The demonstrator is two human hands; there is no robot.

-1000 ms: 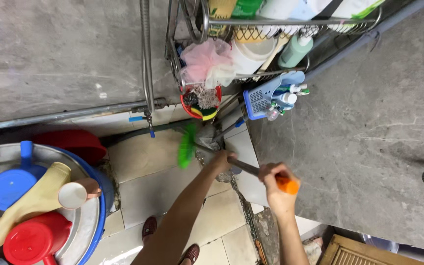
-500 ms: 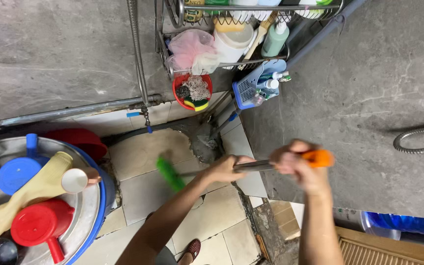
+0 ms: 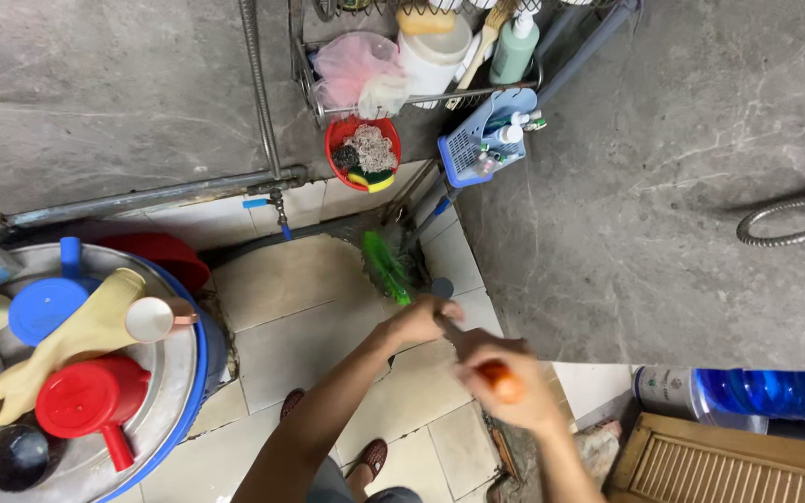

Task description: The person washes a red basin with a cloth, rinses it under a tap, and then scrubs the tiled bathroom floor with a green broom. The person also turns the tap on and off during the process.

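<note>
On the far left, at nine o'clock, sits a big round metal lid (image 3: 171, 391) on a blue tub. On it lie a round blue plastic cap (image 3: 47, 307), a floppy yellow rubber glove (image 3: 67, 340), a small white cup with a brown handle (image 3: 153, 319) and a red plastic scoop with a handle (image 3: 81, 399).

Near the middle, the person's left hand (image 3: 418, 323) is wrapped around the thin dark stick of a long broom with green bristles (image 3: 386, 267). The fingers are curled shut on the stick, low down near the brush. The green bristles point to twelve o'clock and press at the pale tiled floor (image 3: 300, 321), right by the dark corner where the floor meets the grey wall.

Just to the right, at five o'clock from the left hand, the right hand (image 3: 505, 384) is closed around the orange end of the same stick. It looks blurry, so it seems to be moving fast.

It looks like the sweeping step is going on, with the brush working the corner. The next push likely needs both hands to hold tight and drag the bristles back along the tiles toward the feet.

Up at twelve o'clock hang a red plastic bowl with scrub pads (image 3: 362, 152) and a small blue plastic basket (image 3: 482, 144). At four o'clock lies a clear blue water bottle (image 3: 747, 393).
</note>
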